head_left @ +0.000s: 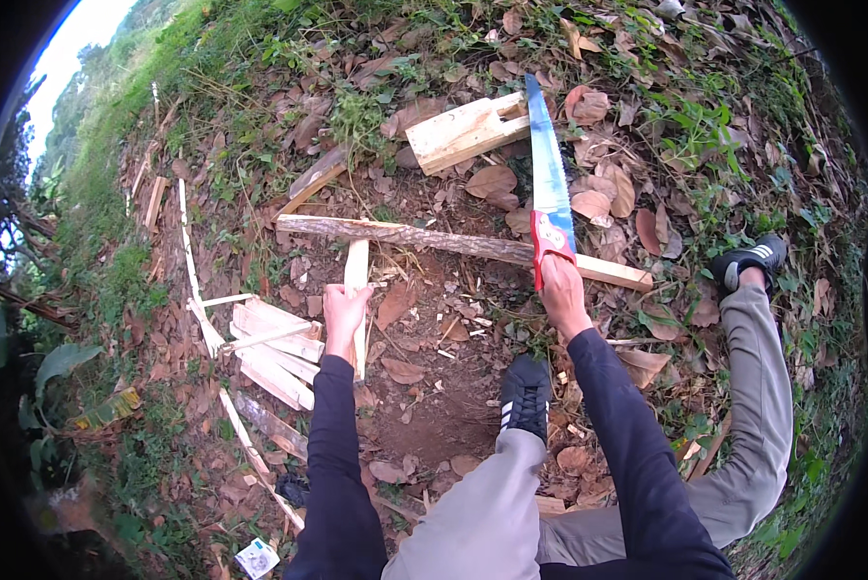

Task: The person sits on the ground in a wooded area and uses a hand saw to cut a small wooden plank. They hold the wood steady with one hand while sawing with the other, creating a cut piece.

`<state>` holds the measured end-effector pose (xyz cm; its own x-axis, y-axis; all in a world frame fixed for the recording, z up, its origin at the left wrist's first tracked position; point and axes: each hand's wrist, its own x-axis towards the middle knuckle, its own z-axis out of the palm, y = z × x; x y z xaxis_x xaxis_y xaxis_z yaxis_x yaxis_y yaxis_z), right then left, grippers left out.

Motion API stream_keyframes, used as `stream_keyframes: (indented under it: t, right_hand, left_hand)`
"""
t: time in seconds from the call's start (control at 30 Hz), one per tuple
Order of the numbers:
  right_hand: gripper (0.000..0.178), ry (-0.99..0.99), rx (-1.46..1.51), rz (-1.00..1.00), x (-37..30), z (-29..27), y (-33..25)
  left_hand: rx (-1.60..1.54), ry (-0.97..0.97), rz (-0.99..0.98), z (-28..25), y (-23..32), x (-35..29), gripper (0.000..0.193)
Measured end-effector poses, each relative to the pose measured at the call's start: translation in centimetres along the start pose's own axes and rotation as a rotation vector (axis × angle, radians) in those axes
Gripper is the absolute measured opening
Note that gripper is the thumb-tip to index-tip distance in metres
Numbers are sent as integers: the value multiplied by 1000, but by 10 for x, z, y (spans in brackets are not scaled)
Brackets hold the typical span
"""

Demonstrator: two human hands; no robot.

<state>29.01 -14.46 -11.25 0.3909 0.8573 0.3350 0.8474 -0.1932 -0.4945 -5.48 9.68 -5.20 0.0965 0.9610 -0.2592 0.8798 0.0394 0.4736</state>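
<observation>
My right hand (562, 293) is closed round the red handle of a hand saw (552, 174). The saw's bright blade points away from me, over a long bark-edged piece of wood (424, 238) that lies across the ground. My left hand (344, 314) grips a narrow pale wooden strip (357, 266). The strip's far end meets the near side of the bark-edged wood, and its near end shows below my fist. Beyond, near the blade tip, lies a thick pale block of wood (463, 133) with a notch in its end.
Several split pale wood pieces (277, 358) lie in a heap at left. A thin stick (189, 251) stretches beyond them. My shoe (526, 398) stands near the bark-edged wood; the other shoe (748, 259) is at right. Dry leaves and wood chips cover the soil.
</observation>
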Motion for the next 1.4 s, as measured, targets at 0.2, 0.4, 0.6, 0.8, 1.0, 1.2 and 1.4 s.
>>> stream_keyframes:
  t: [0.2,0.4,0.6,0.8,1.0,1.2,1.4]
  right_hand:
    - [10,-72,-111,-63,12,19,6]
    - [18,-25,-4,-194,21,-19,1]
    - [21,-28,-93,-282,28,-96,1]
    - [23,4,4,-287,48,-142,-10]
    - [25,-49,53,-220,29,-134,9]
    - [22,-41,50,-182,10,-116,4]
    - [29,-9,35,-161,21,-126,-2]
  left_hand:
    - [-222,-70,-128,-27,-7,-110,54]
    - [-271,-111,-39,14,11,-185,54]
    - [-287,-153,96,79,63,-180,56]
    - [-62,23,597,127,145,-141,61]
    - [70,42,979,77,176,-135,55]
    - [371,-344,1157,74,179,-65,32]
    - [257,124,1259,90,175,-55,41]
